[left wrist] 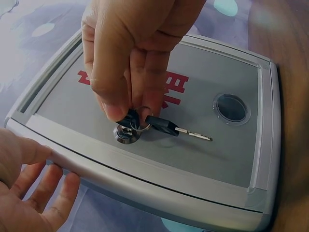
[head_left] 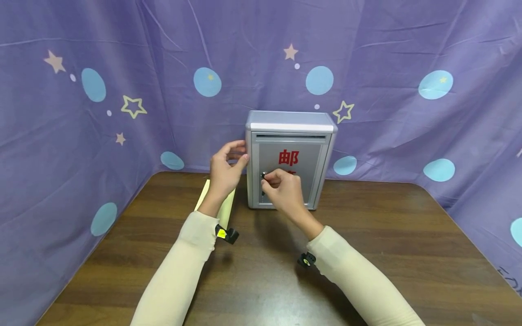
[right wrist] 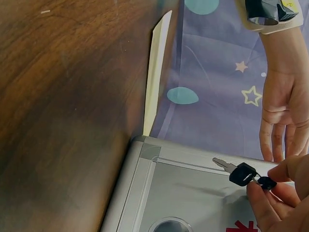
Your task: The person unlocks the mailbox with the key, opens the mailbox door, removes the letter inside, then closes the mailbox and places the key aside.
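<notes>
A grey metal mailbox [head_left: 291, 136] with red characters stands upright on the table. My right hand [head_left: 284, 189] is at its front, thumb and fingers pinching the black head of a key [left wrist: 130, 117] at the round lock [left wrist: 126, 137]. A second black-headed key [left wrist: 166, 126] hangs from the same ring, its metal blade pointing away from the lock. My left hand [head_left: 227, 170] rests against the mailbox's left side, thumb near the front edge and fingers extended along the side.
A pale yellow folded paper [head_left: 225, 210] lies on the wooden table [head_left: 261, 280], left of the mailbox and partly behind my left wrist. A purple curtain [head_left: 244, 54] with stars and blue ovals hangs behind the table. The mailbox has a slot [head_left: 290, 137] near its top.
</notes>
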A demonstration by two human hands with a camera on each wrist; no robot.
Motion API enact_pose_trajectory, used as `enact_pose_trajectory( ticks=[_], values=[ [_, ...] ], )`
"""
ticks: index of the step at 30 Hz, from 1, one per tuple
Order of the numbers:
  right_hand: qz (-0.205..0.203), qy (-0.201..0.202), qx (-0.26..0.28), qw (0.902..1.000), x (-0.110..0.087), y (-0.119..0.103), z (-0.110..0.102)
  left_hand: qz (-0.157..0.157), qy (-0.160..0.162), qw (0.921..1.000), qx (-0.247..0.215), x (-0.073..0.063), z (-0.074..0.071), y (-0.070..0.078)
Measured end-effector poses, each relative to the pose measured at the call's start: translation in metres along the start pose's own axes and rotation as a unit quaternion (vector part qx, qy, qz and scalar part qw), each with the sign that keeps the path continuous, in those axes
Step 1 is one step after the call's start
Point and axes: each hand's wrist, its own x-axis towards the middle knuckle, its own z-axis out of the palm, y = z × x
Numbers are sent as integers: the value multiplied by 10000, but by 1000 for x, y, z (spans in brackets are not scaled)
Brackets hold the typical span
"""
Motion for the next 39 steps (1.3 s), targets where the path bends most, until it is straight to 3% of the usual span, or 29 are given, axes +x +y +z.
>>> enact_pose_trajectory(
  ticks=[19,29,39],
  values=[
    [-480,29,-459,9978,-6,1,9,74,65,10000,-12,-2,-1,1],
    [-1165,441,-1133,9857,-11,4,15,140,92,9999,39,-2,1,1],
    [-1584,290,-1699,9722,-11,3,13,148,105,9998,35,0,2,-1]
  ],
)
